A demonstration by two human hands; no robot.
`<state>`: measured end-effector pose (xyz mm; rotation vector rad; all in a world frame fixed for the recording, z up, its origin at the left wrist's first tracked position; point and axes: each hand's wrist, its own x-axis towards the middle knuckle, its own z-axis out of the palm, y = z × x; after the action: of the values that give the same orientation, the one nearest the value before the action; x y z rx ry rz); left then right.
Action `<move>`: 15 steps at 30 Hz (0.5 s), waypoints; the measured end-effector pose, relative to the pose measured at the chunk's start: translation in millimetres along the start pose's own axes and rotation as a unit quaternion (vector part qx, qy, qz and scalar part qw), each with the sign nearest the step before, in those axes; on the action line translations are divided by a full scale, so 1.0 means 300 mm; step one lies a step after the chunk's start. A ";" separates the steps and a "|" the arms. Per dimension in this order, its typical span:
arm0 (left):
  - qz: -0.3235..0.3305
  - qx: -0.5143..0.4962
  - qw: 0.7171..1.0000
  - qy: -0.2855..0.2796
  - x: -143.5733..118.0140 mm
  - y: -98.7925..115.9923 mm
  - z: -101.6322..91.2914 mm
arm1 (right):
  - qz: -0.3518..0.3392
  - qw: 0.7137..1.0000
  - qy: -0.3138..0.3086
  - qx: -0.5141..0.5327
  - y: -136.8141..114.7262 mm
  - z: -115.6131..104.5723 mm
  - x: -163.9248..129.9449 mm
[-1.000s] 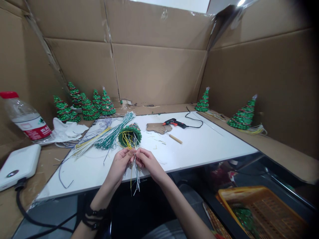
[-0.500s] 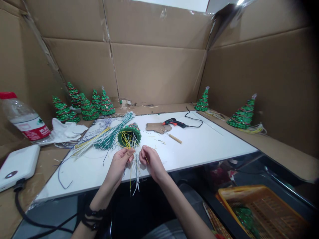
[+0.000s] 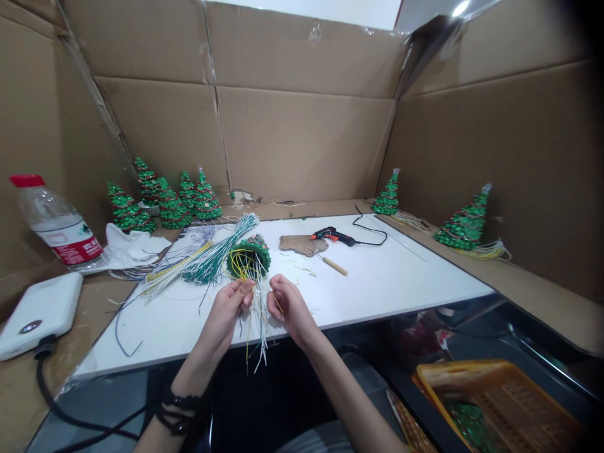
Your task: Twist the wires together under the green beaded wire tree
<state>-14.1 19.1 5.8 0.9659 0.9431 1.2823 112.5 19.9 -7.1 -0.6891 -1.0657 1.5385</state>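
A small green Christmas tree (image 3: 267, 257) lies on its side on the white board, its hollow base facing me. Yellow and white wires (image 3: 258, 327) trail out of the base and hang past the board's near edge. My left hand (image 3: 232, 303) is closed in a pinch on yellow wire close to the base. Just right of the bundle, my right hand (image 3: 289, 306) is closed, with a short stretch of yellow wire showing at its fingers. Left of the tree lies a bundle of green and white wires (image 3: 221, 251).
A black and orange glue gun (image 3: 334, 236) rests by a cardboard scrap (image 3: 302, 244) and a wooden-handled tool (image 3: 334, 265). Several finished trees (image 3: 173, 204) stand at the back left. A bottle (image 3: 63, 226) and white power bank (image 3: 42, 314) sit left; an orange basket (image 3: 500, 371) is lower right.
The whole view has shifted slightly, so things appear a little further right and lower. Both hands keep their pinch by the tree's base, with hardly any movement.
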 end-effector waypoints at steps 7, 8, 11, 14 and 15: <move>-0.005 -0.052 0.999 0.006 -0.002 0.006 -0.007 | 0.023 0.990 -0.053 -0.126 -0.006 0.012 0.004; -0.004 -0.056 0.998 0.004 0.000 0.005 -0.008 | 0.021 0.989 -0.055 -0.136 -0.008 0.012 0.004; -0.004 -0.062 0.998 0.007 0.003 0.002 -0.009 | 0.022 0.982 -0.088 -0.166 -0.014 0.010 -0.002; -0.009 -0.059 0.998 0.011 0.003 0.002 -0.007 | 0.033 0.979 -0.129 -0.156 -0.017 0.001 -0.012; -0.009 -0.057 0.998 0.011 0.002 0.002 -0.006 | 0.036 0.980 -0.139 -0.140 -0.018 -0.003 -0.014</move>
<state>-16.0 19.8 5.7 0.8548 0.8846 1.3184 116.9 16.1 -3.1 -0.7233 -1.5012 1.5951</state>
